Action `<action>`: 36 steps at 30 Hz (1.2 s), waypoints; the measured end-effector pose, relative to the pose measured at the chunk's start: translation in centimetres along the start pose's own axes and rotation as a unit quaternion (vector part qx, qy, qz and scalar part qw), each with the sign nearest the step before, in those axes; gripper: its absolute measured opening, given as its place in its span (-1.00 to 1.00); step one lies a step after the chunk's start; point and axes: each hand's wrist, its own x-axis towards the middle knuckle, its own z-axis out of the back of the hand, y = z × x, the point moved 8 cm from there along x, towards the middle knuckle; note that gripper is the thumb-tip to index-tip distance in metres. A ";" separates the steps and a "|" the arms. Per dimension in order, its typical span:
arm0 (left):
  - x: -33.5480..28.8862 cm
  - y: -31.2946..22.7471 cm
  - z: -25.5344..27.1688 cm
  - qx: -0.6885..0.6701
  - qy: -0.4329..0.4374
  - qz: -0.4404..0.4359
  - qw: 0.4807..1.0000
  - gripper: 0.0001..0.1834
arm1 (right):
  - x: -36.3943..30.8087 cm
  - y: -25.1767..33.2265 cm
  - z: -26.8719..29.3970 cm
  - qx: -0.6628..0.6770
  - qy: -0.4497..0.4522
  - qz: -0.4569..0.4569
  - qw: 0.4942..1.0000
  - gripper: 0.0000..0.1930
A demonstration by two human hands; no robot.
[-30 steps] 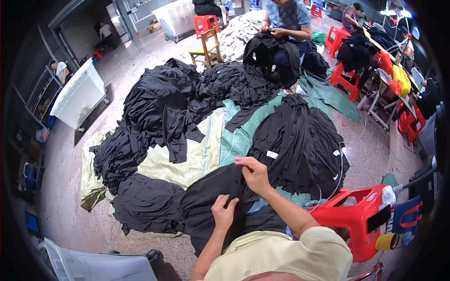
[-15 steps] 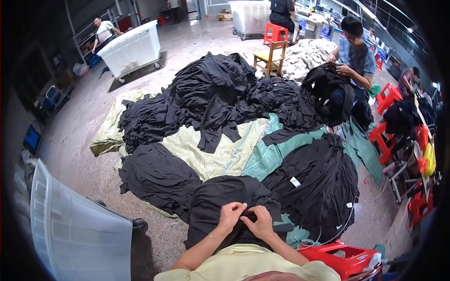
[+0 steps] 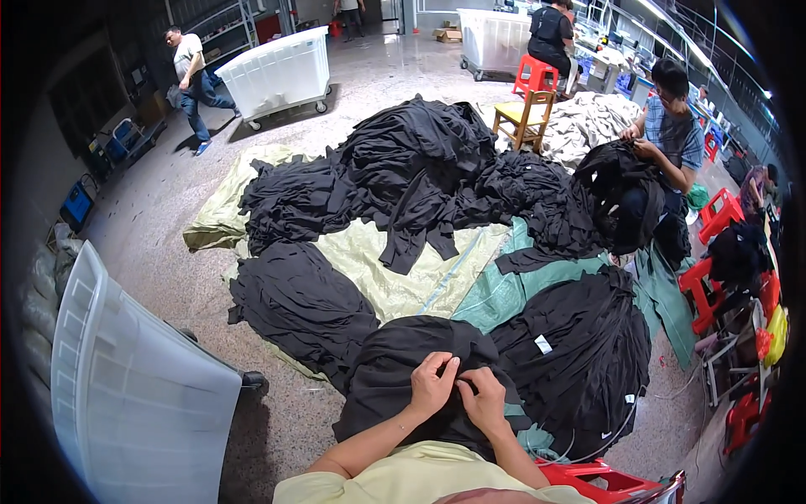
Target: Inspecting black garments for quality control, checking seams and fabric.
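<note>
Across my lap lies a black garment [image 3: 386, 361] of soft, folded cloth. My left hand [image 3: 432, 386] pinches its fabric between thumb and fingertips. Close beside it, my right hand [image 3: 483, 400] is also closed on the cloth, thumb and forefinger almost meeting the left fingertips. The small bit of fabric between the fingertips is too dark to make out. To the right of my lap spreads a pile of black garments [image 3: 579, 353] with a few white labels, and to the left lies another black pile [image 3: 298, 298].
A large heap of black clothes [image 3: 420, 151] rises ahead on pale yellow sheeting [image 3: 378, 269] and green sheeting [image 3: 495, 294]. A white wheeled bin [image 3: 143, 386] stands at left, another bin [image 3: 277, 76] farther off. One person [image 3: 672, 134] handles black cloth at right; another [image 3: 191, 80] walks far left.
The view has shifted, so the scene sits farther right. The far-left person has stepped away from the wheeled bin. My hands stay on the garment, with the fingertips slightly farther apart.
</note>
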 end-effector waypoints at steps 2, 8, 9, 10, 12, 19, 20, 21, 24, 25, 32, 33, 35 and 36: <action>-0.1 0.8 0.0 -0.008 0.004 0.037 0.999 -0.84 | -0.3 1.3 0.4 -0.021 -0.016 0.031 0.999 -0.86; 0.1 0.4 -1.2 -0.031 0.038 0.039 0.998 -0.85 | -0.5 2.2 0.3 -0.031 0.045 0.035 0.998 -0.87; 0.3 0.0 -1.4 -0.038 0.065 0.040 0.996 -0.85 | -0.4 1.8 0.1 -0.029 0.068 0.019 0.997 -0.87; 0.4 0.3 -1.1 -0.038 0.065 0.040 0.996 -0.85 | -0.4 1.8 0.3 0.001 0.069 -0.003 0.998 -0.87; 0.2 -0.2 -1.5 0.047 0.141 -0.054 0.987 -0.85 | -0.5 2.0 0.6 0.001 0.074 0.000 0.997 -0.87; -1.0 3.4 -1.0 -0.024 0.242 0.094 0.965 -0.87 | -1.7 2.4 -0.7 -0.010 0.072 0.007 0.997 -0.84; -1.3 4.2 -0.9 -0.055 0.254 0.153 0.953 -0.87 | -1.7 2.6 -0.8 -0.007 0.074 0.021 0.997 -0.84; -1.4 4.5 -0.6 -0.054 0.252 0.154 0.954 -0.87 | -1.7 2.6 -0.8 -0.006 0.075 0.022 0.997 -0.84; -2.6 5.7 -0.6 -0.103 0.299 0.201 0.927 -0.89 | -2.1 2.7 -1.0 0.000 0.100 0.038 0.994 -0.84; -2.8 5.9 -0.4 -0.103 0.298 0.202 0.927 -0.89 | -2.1 2.6 -0.8 0.005 0.081 0.030 0.996 -0.85; -3.9 7.2 -1.0 -0.196 0.364 0.282 0.866 -0.84 | -3.3 2.1 -1.3 0.014 -0.006 0.025 1.000 -0.86; -3.9 7.0 -1.0 -0.191 0.370 0.275 0.867 -0.83 | -3.5 2.0 -1.4 0.017 -0.008 0.028 0.999 -0.86; -4.1 7.2 -1.0 -0.189 0.378 0.282 0.861 -0.84 | -3.7 2.0 -1.4 0.030 -0.020 0.050 0.998 -0.84; -4.4 7.4 -1.1 -0.189 0.388 0.291 0.854 -0.84 | -3.5 1.9 -1.4 0.030 -0.020 0.049 0.998 -0.84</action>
